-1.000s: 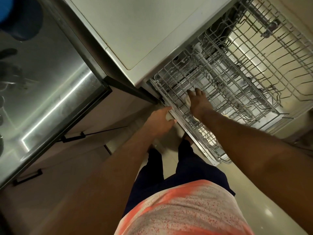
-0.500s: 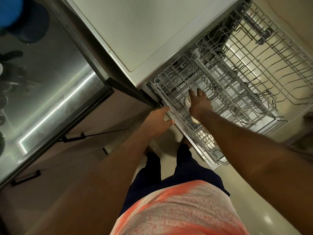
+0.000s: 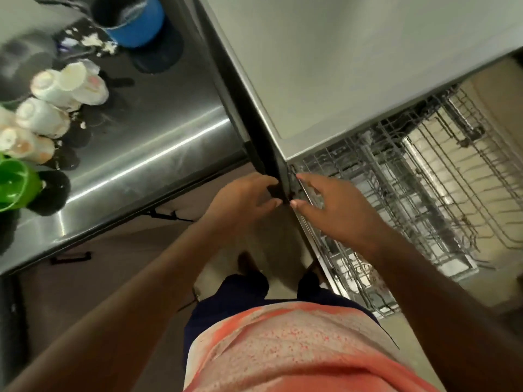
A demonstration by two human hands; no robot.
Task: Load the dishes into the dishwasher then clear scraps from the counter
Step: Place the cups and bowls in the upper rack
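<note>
1. We have withdrawn the right hand (image 3: 336, 210) from the rack (image 3: 396, 199); its grip is now open and empty.
2. The left hand (image 3: 243, 199) is loosely curled, holding nothing.
3. Cups (image 3: 42, 117) remain on the counter (image 3: 147, 142), unloaded.

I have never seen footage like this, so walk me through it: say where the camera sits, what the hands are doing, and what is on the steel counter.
The camera is worn on a person's head and looks down, so you see their own arms, their orange and white shirt and the floor below. There is only this one view.

Both hands meet at the near corner of the dishwasher rack, a wire basket pulled out under a grey counter edge. The left hand curls around the dark corner there. The right hand is open over the rack's rim, and neither hand carries a dish.

On the steel counter to the left lie several white cups tipped on their sides. Beside them are a green cup, a blue cup and small white scraps. The picture is slightly blurred, so finer detail is unclear.
</note>
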